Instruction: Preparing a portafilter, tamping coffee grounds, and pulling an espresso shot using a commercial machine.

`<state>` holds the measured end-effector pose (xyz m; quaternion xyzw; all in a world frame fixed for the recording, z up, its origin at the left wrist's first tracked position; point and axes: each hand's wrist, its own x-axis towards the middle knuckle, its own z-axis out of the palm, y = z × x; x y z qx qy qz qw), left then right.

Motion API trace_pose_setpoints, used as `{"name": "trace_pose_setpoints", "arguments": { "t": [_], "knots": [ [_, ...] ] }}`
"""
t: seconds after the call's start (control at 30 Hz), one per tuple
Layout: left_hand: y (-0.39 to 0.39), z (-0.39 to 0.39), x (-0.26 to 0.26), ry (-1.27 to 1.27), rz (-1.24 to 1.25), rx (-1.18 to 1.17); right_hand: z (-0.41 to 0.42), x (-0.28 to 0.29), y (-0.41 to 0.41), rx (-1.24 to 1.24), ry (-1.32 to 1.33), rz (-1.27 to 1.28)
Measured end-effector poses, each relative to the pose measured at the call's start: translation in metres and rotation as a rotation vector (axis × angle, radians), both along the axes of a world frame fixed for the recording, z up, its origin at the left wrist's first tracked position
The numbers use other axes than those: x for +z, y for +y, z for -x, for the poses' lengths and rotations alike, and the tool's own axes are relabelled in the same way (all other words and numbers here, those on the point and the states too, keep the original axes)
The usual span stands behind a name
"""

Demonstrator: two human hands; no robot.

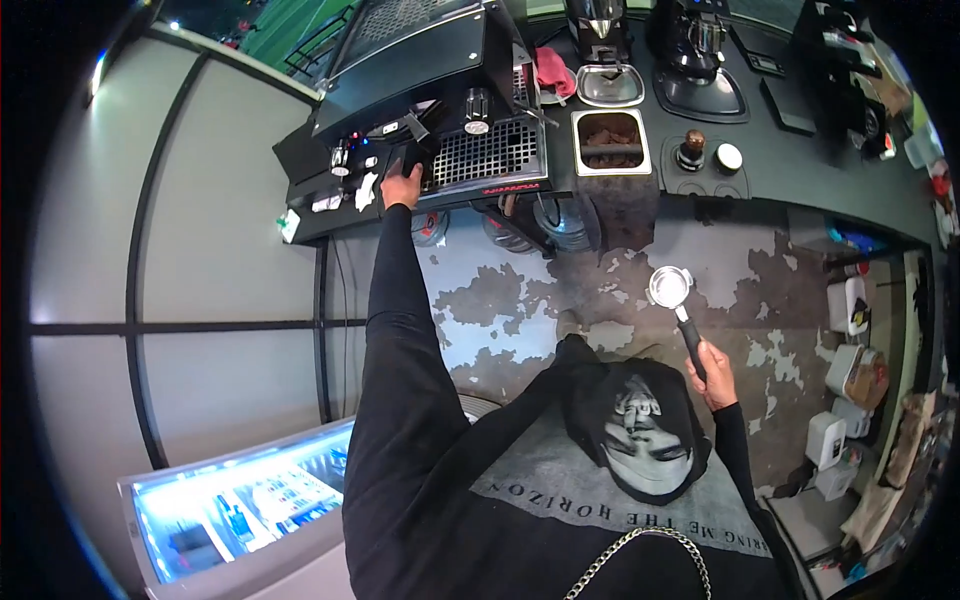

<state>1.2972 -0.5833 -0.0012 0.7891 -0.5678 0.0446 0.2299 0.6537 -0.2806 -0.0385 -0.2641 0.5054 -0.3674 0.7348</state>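
My right hand (716, 375) grips the black handle of a portafilter (670, 287), held out over the floor. Its round metal head shines so brightly that its contents cannot be made out. At the espresso machine (405, 75), my left hand (403, 187) reaches to the left end of the drip tray grate (487, 154). Its fingers are at a dark object (411, 156) under the machine's front; whether they close on it is hard to tell. A white crumpled cloth or paper (365, 192) lies just left of that hand.
Right of the machine stands a knock box (611, 142) holding spent coffee pucks. Beyond it are a coffee grinder (598, 34), a second black machine (694, 45), a tamper (691, 152) and a red cloth (554, 73). A lit display case (240, 510) stands at lower left.
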Motion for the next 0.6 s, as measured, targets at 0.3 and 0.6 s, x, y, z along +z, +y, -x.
{"name": "trace_pose_setpoints", "arguments": {
  "t": [0.3, 0.6],
  "knots": [
    [0.008, -0.016, -0.015, 0.302, 0.404, 0.037, -0.08, 0.004, 0.023, -0.275, 0.091, -0.034],
    [0.03, 0.003, 0.012, 0.378, 0.404, -0.21, -0.148, 0.021, 0.001, -0.408, 0.057, -0.011]
  ]
}}
